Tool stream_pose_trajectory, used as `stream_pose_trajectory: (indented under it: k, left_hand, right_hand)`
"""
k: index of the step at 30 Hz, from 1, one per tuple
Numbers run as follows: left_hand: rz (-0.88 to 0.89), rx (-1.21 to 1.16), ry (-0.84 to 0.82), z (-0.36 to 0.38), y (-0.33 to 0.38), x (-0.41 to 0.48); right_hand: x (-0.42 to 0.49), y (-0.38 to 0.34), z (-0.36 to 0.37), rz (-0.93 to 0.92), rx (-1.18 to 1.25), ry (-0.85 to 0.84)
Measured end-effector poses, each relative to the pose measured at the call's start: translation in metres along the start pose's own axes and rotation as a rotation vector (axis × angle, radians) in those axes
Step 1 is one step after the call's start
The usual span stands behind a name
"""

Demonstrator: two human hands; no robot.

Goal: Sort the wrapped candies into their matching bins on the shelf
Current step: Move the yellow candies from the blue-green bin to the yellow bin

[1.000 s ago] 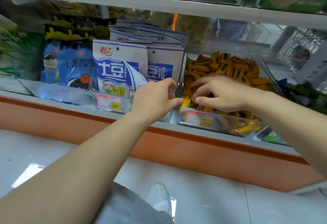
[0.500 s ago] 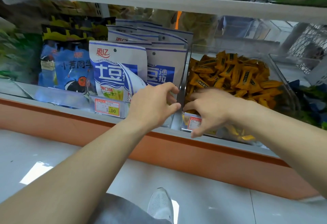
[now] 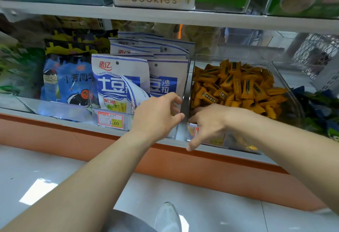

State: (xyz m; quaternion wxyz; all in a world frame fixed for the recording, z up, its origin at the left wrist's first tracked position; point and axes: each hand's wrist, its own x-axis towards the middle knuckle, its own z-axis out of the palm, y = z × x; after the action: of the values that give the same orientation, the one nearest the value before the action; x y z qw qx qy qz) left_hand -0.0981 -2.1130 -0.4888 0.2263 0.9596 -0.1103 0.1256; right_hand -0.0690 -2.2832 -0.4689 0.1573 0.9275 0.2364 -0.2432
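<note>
Many candies [image 3: 236, 88], axes jumbled, clear bin [image 3: 293, 107]

Orange candies [image 3: 236, 86], blue-and-white packets [image 3: 119, 81]

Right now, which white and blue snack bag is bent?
The front left bag, above the 1.00 price tag: its right edge curls forward, while the others stand flat.

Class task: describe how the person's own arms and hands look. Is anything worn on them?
Both forearms are bare to the frame edge; no sleeves show. The left hand and right hand wear no gloves, and no watch, bracelet or ring is visible.
</note>
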Motion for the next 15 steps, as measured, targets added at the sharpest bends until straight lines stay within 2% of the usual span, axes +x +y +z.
stream_pose_trajectory:
  k: [10,15]
  left_hand:
    - [0.007,0.022,0.015,0.000,0.002,0.000]
    - [0.088,0.035,0.118,0.007,0.011,-0.005]
  right_hand:
    - [-0.004,-0.002,-0.005,0.090,0.056,-0.145]
    - [-0.004,-0.003,0.002,0.049,0.035,-0.057]
